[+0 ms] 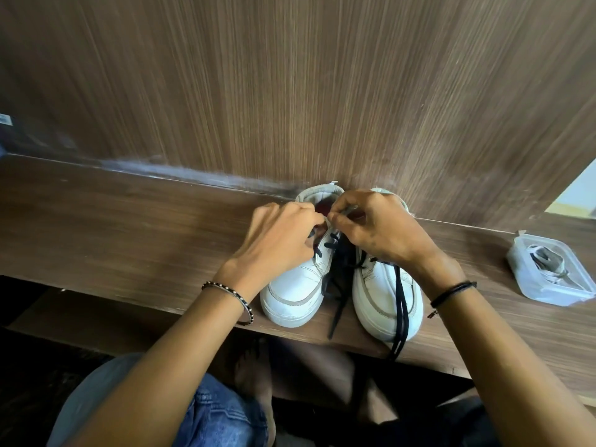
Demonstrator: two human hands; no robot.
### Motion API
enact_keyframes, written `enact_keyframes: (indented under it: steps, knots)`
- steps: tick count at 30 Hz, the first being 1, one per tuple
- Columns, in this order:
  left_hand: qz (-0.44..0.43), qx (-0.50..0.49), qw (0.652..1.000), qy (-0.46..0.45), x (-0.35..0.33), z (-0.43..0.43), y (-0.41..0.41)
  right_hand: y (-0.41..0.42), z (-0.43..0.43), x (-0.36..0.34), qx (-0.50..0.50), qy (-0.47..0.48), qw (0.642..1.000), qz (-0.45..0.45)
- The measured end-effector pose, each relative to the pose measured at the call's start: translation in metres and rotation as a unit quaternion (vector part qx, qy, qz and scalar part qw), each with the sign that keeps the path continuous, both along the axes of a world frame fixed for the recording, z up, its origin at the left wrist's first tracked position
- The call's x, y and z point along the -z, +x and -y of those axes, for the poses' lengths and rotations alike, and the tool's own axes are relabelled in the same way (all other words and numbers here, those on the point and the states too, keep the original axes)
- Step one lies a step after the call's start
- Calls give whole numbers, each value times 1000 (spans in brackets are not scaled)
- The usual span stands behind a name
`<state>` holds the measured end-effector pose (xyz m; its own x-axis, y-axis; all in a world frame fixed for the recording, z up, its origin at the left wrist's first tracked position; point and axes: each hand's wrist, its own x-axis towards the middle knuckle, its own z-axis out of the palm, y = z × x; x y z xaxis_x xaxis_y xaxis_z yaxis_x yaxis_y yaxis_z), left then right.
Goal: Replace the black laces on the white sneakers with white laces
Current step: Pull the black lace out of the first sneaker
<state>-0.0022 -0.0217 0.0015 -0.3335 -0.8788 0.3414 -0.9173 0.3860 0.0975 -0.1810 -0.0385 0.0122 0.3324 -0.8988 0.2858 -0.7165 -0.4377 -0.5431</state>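
Observation:
Two white sneakers stand side by side on a wooden shelf, toes toward me. The left sneaker (292, 291) still has black lace (337, 285) threaded through its eyelets, with loose ends trailing between the shoes. The right sneaker (383, 301) has black lace ends (401, 317) hanging over its toe and off the shelf edge. My left hand (277, 240) holds the left sneaker's upper near the collar, fingers curled. My right hand (377, 227) pinches the lace or tongue at the top of that same sneaker; exactly what it pinches is hidden by the fingers.
A clear plastic container (580, 287) holding white laces (548, 262) sits on the shelf (129, 221) at the right. A wood-grain wall (290, 91) rises right behind the shoes. My knees in jeans (219, 414) are below the shelf edge.

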Motion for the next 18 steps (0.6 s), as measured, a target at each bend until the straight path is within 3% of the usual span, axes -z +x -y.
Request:
enact_keyframes:
  steps: [6, 9, 12, 16, 18]
  knots:
    - [2, -80, 994, -69, 3, -3, -5, 0, 1, 0, -1, 4, 1000, -1]
    - [-43, -127, 983, -125, 3, -3, -2, -1, 2, 0, 1, 9, 1000, -2]
    - [-97, -158, 975, -119, 0, -4, -2, 1, 1, 0, 7, 12, 1000, 6]
    - [-226, -215, 946, -90, -6, 3, 3, 2, 2, 1, 22, 15, 1000, 13]
    - [-368, -213, 904, -46, -6, 12, 11, 1, 1, 0, 22, 24, 999, 12]
